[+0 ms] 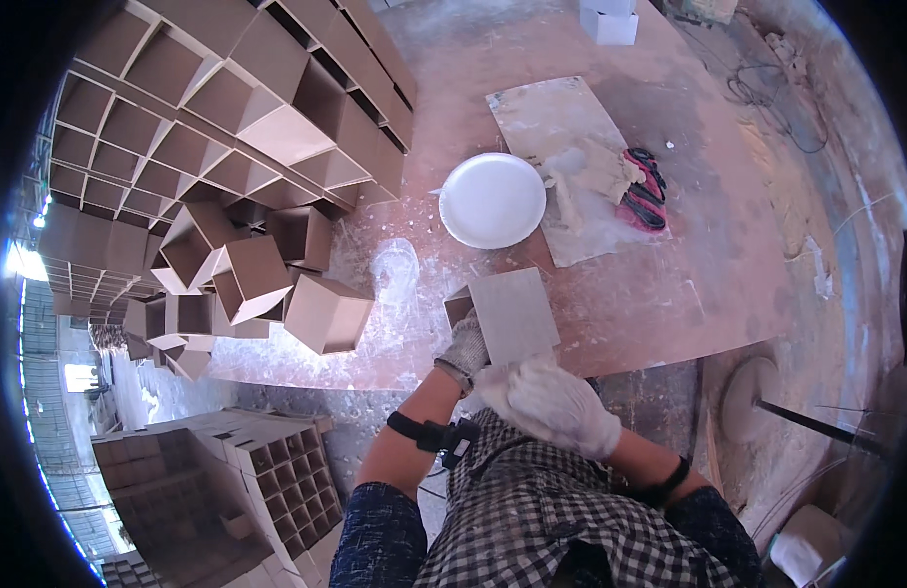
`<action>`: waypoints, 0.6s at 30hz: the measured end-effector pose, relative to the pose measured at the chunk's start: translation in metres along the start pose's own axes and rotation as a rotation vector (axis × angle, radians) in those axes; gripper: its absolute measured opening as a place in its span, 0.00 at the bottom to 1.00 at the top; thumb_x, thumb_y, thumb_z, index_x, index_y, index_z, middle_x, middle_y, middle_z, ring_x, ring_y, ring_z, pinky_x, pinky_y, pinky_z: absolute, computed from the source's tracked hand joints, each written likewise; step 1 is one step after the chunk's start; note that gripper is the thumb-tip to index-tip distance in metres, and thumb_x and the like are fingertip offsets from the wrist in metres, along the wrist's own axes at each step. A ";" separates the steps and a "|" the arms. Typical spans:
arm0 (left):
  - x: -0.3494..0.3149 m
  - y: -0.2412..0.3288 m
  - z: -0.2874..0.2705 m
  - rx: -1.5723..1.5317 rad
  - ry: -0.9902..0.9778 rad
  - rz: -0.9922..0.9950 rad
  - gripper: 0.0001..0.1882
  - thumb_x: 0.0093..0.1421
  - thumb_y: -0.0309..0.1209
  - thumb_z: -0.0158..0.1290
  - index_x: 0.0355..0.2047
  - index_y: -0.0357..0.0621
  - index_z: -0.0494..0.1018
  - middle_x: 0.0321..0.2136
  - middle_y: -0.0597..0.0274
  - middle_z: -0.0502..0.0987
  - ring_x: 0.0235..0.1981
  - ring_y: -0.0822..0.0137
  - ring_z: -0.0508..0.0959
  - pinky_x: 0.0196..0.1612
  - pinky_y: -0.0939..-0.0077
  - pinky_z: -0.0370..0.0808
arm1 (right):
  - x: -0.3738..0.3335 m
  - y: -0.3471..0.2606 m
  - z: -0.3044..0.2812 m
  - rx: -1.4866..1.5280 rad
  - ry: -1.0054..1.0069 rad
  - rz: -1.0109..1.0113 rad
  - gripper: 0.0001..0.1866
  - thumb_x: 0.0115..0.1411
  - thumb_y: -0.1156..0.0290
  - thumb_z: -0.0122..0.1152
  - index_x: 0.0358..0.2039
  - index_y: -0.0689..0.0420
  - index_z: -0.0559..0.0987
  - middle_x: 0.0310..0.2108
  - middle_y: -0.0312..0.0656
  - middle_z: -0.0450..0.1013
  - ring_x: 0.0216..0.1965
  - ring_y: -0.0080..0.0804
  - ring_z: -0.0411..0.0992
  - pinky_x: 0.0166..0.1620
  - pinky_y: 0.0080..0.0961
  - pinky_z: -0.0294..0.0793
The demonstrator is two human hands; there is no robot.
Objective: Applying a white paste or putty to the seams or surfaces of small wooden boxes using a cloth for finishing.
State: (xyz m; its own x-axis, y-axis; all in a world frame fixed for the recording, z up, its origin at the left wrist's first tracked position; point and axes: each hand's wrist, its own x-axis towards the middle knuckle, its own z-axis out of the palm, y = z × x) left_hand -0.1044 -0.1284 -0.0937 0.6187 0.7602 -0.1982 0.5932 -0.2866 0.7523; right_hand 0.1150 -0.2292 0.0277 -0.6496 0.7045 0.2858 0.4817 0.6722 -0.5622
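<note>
A small open box (517, 316) with a pale grey face is held over the table's near edge, its opening turned to the left. My left hand (465, 351), in a grey knitted glove, grips it at that opening, with the fingers partly hidden inside. At the box's near edge is my right hand (556, 407), in a white, dusty glove. Its fingers are blurred, and whether it holds anything cannot be made out. Just beyond the box lies a round white plate or lid (495, 201).
Loose brown boxes (248, 279) lie in a heap at left, below a tall stack of open boxes (179, 108). A dusty board (561, 108) with crumpled cloth (586, 181) and a pink-and-black item (645, 191) lies beyond. A round-based stand (753, 402) is at right; a gridded crate (292, 485) stands lower left.
</note>
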 end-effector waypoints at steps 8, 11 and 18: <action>0.005 -0.034 0.037 -0.804 0.174 -0.186 0.26 0.62 0.41 0.50 0.59 0.45 0.66 0.58 0.47 0.67 0.58 0.52 0.69 0.58 0.65 0.67 | 0.002 0.028 -0.044 0.308 0.595 0.243 0.35 0.56 0.59 0.61 0.59 0.64 0.65 0.57 0.54 0.66 0.61 0.54 0.62 0.63 0.41 0.58; 0.014 -0.001 0.021 -0.682 0.130 -0.210 0.28 0.62 0.41 0.51 0.61 0.44 0.64 0.59 0.47 0.65 0.60 0.52 0.66 0.61 0.65 0.65 | 0.019 0.048 -0.036 0.046 0.193 0.102 0.40 0.52 0.55 0.65 0.61 0.62 0.64 0.60 0.55 0.64 0.61 0.56 0.61 0.63 0.44 0.58; 0.004 0.010 0.009 -0.433 0.042 -0.258 0.32 0.62 0.43 0.51 0.63 0.44 0.60 0.62 0.48 0.61 0.63 0.52 0.63 0.63 0.66 0.62 | 0.049 0.082 -0.039 0.144 0.390 0.237 0.42 0.45 0.55 0.72 0.58 0.58 0.66 0.55 0.53 0.66 0.56 0.51 0.65 0.59 0.43 0.62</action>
State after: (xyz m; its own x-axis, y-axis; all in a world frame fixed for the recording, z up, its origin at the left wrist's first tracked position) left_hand -0.0913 -0.1339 -0.0924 0.4533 0.7998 -0.3935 0.4503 0.1755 0.8754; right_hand 0.1458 -0.1307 0.0261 -0.2496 0.8859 0.3910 0.4853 0.4639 -0.7412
